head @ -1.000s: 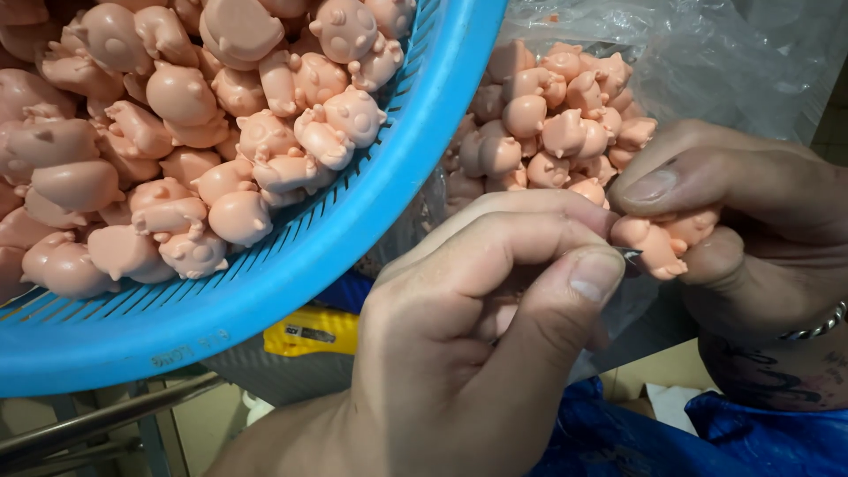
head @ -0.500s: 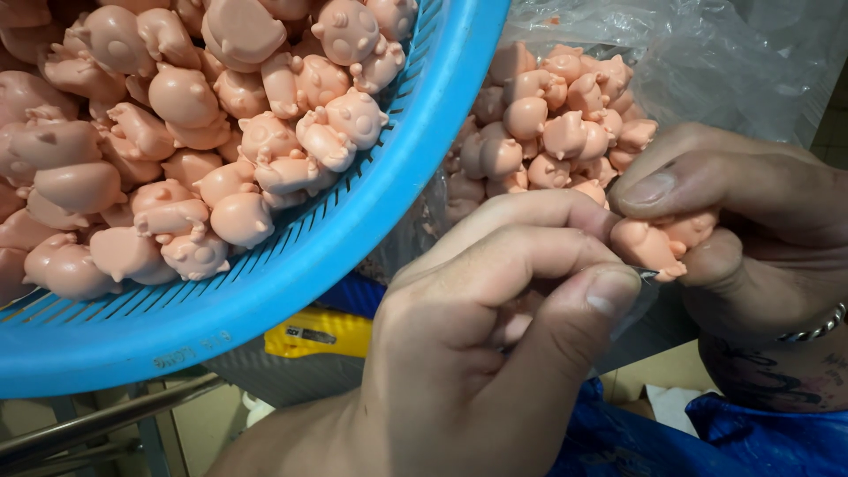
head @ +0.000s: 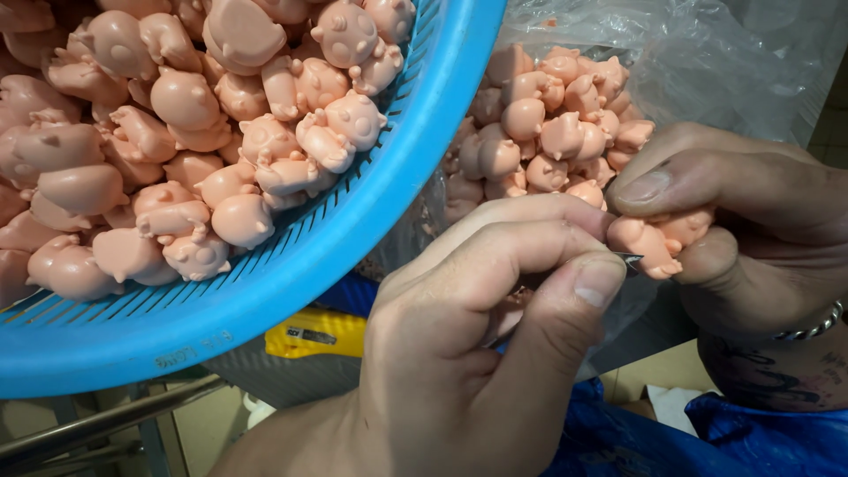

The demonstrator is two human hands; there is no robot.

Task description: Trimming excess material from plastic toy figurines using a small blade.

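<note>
Little has changed since a moment ago — my left hand (head: pixel 459 353) has edged slightly toward the figure, blade tip still at it. My left fingers are pressed together, pinching a thin blade (head: pixel 629 259) whose point touches the pink pig figure (head: pixel 658 240) at 3 o'clock. My right hand (head: pixel 742 238) pinches that figure between thumb and fingers, wrist bent inward. The blue basket (head: pixel 353 256) sits at 10 o'clock — the clear bag (head: pixel 707 62) at 1.

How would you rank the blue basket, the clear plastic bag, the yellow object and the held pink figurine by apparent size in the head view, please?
1. blue basket
2. clear plastic bag, partly hidden, so unsure
3. yellow object
4. pink figurine, looking about as large as the yellow object, but nearer and partly covered
</note>
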